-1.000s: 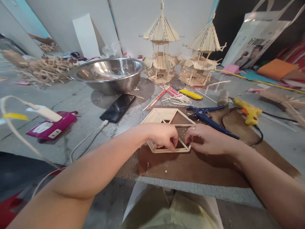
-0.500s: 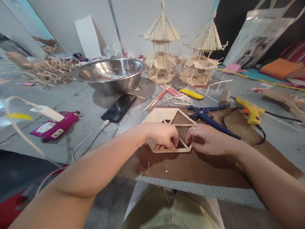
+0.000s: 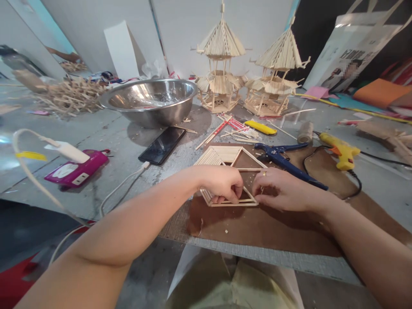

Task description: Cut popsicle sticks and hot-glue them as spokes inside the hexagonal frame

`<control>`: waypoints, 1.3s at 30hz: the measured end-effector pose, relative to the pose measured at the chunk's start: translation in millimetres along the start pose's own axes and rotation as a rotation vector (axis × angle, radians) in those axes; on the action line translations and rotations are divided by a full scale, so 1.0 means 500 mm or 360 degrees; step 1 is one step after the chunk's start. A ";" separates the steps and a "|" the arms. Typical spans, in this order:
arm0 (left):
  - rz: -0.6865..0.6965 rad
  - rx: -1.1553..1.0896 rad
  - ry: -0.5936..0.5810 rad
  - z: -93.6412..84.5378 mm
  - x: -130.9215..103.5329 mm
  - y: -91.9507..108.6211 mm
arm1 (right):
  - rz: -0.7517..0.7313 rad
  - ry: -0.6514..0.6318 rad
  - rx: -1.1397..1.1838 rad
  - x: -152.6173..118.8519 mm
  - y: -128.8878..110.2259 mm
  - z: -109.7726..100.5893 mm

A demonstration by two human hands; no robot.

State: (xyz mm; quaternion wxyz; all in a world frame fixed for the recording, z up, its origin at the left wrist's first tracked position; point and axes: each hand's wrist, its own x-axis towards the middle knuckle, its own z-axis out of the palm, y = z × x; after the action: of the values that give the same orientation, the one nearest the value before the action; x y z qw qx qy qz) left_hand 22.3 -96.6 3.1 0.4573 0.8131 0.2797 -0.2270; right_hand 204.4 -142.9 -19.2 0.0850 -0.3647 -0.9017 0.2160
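A six-sided frame of thin wooden sticks (image 3: 251, 158) lies flat, its left part filled with rows of sticks. My left hand (image 3: 223, 184) reaches over it, fingers curled and pinched on a stick along the near edge; the fingertips are partly hidden. At the frame's right near corner is my right hand (image 3: 280, 189), with a ring on one finger. Its thumb and fingertips come together there around something small and pale, perhaps a stick end. Beneath the frame spreads a brown sheet (image 3: 238, 227).
Blue cutters (image 3: 283, 161) and a yellow glue gun (image 3: 339, 150) lie to the right. Behind are loose sticks (image 3: 219, 131), a yellow-handled knife (image 3: 260, 127), a metal bowl (image 3: 154, 113) and two stick pagodas (image 3: 222, 81) (image 3: 270, 86). A phone (image 3: 162, 145) and purple power strip (image 3: 77, 169) sit left.
The whole view has shifted slightly. My right fingertips have eased a little away from the corner; my left hand stays in place on the frame.
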 end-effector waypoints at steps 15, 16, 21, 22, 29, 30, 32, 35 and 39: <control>0.0013 0.0123 0.0048 0.002 -0.002 0.010 | -0.0030 -0.0029 0.0024 0.002 -0.003 -0.002; 0.0007 0.0125 0.0050 0.002 -0.002 0.010 | -0.0032 -0.0028 0.0023 0.002 -0.002 -0.001; 0.0032 0.0146 0.0052 0.003 0.002 0.005 | -0.0015 -0.0046 0.0011 0.003 0.001 0.000; 0.0049 0.0145 0.0048 0.003 0.003 0.004 | -0.0013 -0.0053 0.0011 0.003 0.000 0.000; 0.0027 0.0110 0.0043 0.003 0.004 0.005 | -0.0001 -0.0059 0.0005 0.006 -0.003 -0.001; 0.0022 0.0123 0.0048 0.002 0.004 0.005 | 0.0005 -0.0058 0.0000 0.006 -0.002 0.000; 0.0034 0.0161 0.0060 0.002 0.006 0.003 | 0.0011 -0.0052 -0.0009 0.006 -0.001 0.001; 0.0081 0.0197 0.0079 0.001 0.008 -0.002 | 0.0018 -0.0034 -0.0002 0.005 0.000 0.003; 0.0075 0.0109 0.0092 -0.002 0.006 -0.006 | 0.0044 -0.0031 0.0031 0.003 0.002 0.004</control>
State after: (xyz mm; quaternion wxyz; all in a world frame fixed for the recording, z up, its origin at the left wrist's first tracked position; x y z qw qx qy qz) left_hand 22.7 -93.6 0.1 0.4262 0.8409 0.2656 -0.2020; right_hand 203.1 -142.1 -21.4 0.0767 -0.3741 -0.8953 0.2293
